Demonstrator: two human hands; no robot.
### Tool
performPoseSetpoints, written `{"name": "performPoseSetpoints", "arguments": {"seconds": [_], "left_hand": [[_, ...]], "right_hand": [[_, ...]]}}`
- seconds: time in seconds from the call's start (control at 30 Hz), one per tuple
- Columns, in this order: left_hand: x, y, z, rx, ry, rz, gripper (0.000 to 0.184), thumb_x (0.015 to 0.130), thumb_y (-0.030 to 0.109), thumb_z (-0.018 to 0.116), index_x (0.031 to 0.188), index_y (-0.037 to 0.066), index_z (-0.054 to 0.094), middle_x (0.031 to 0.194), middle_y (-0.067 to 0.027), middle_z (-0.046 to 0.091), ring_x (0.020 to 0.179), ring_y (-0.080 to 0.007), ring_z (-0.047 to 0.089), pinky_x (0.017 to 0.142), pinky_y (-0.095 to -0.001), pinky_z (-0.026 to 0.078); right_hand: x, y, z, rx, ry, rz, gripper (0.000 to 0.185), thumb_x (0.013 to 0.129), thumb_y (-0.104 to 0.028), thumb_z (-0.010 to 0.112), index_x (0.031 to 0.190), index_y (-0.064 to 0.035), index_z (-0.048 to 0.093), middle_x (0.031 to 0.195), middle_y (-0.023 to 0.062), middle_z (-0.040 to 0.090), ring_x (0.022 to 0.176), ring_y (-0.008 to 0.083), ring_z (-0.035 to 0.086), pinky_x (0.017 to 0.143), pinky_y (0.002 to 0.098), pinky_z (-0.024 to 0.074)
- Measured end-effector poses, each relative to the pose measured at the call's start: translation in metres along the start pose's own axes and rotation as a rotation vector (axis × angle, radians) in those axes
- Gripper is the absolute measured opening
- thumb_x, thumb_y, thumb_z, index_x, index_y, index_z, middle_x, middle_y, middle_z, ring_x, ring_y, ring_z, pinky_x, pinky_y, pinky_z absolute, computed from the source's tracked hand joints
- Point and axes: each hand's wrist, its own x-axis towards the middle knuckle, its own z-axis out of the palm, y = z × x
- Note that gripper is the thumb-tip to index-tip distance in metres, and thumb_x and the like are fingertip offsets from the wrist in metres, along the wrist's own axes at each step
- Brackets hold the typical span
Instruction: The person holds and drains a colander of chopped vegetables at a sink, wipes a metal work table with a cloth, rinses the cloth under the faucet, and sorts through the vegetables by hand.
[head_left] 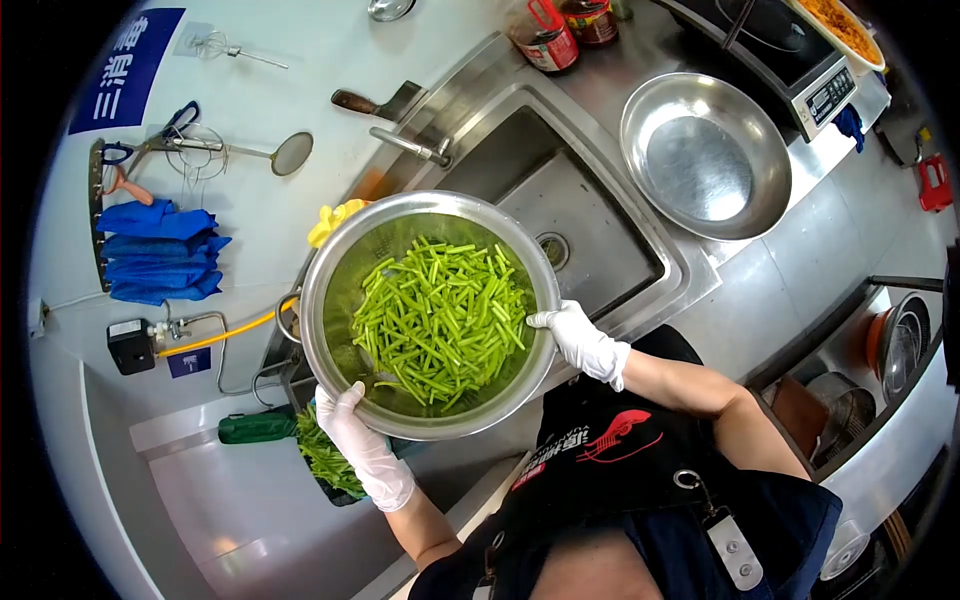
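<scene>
A large stainless steel bowl (338, 275) full of cut green stems (440, 320) is held up in front of me, partly over the sink. On its lower left rim my left hand (362, 445), in a white glove, has its thumb over the edge. My right hand (582, 342), gloved too, grips the rim on the right side, thumb on top. The fingers of both hands are mostly hidden beneath the bowl. The stems lie loosely heaped in the bowl, away from the gloves.
Beyond the bowl is a steel sink (590, 225) with a faucet (410, 146). A wide steel basin (706, 155) stands on the right counter beside an induction cooker (800, 75). Leafy greens (328, 455) sit below left. A cleaver (385, 100) lies behind the faucet.
</scene>
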Motion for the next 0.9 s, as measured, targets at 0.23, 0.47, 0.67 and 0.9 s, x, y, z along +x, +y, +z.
{"name": "performPoseSetpoints", "arguments": {"seconds": [0.23, 0.47, 0.67, 0.9], "left_hand": [[-0.001, -0.001, -0.003, -0.018, -0.029, 0.020, 0.026, 0.068, -0.008, 0.050, 0.091, 0.000, 0.058, 0.080, -0.0032, 0.057, 0.066, -0.0125, 0.052, 0.066, -0.0234, 0.043], [0.004, -0.006, -0.013, 0.018, -0.065, 0.013, 0.032, 0.068, -0.006, 0.050, 0.099, -0.003, 0.059, 0.090, -0.0068, 0.061, 0.077, -0.0163, 0.056, 0.075, -0.0262, 0.044], [0.003, 0.000, -0.006, -0.006, -0.066, 0.003, 0.033, 0.068, -0.006, 0.049, 0.100, -0.003, 0.058, 0.090, -0.0077, 0.060, 0.076, -0.0173, 0.056, 0.074, -0.0270, 0.045], [0.005, -0.003, -0.008, -0.006, -0.083, -0.020, 0.035, 0.070, -0.005, 0.047, 0.104, -0.004, 0.057, 0.095, -0.0100, 0.060, 0.082, -0.0201, 0.058, 0.077, -0.0296, 0.046]], "right_hand": [[0.001, 0.002, 0.000, 0.004, -0.008, -0.001, 0.024, 0.075, -0.001, 0.062, 0.098, 0.0067, 0.061, 0.080, 0.0122, 0.065, 0.068, 0.0212, 0.060, 0.064, 0.0336, 0.0506], [0.004, 0.008, -0.001, 0.018, 0.002, 0.009, 0.024, 0.075, -0.002, 0.063, 0.097, 0.0073, 0.061, 0.080, 0.0116, 0.065, 0.067, 0.0209, 0.060, 0.064, 0.0338, 0.0503], [-0.001, 0.006, 0.003, -0.009, 0.030, 0.000, 0.022, 0.076, -0.003, 0.063, 0.096, 0.0066, 0.062, 0.079, 0.0102, 0.064, 0.067, 0.0197, 0.059, 0.062, 0.0332, 0.0489], [0.009, 0.017, 0.002, -0.011, 0.036, -0.005, 0.021, 0.075, -0.005, 0.065, 0.093, 0.0069, 0.062, 0.075, 0.0114, 0.063, 0.059, 0.0199, 0.058, 0.056, 0.0330, 0.0484]]}}
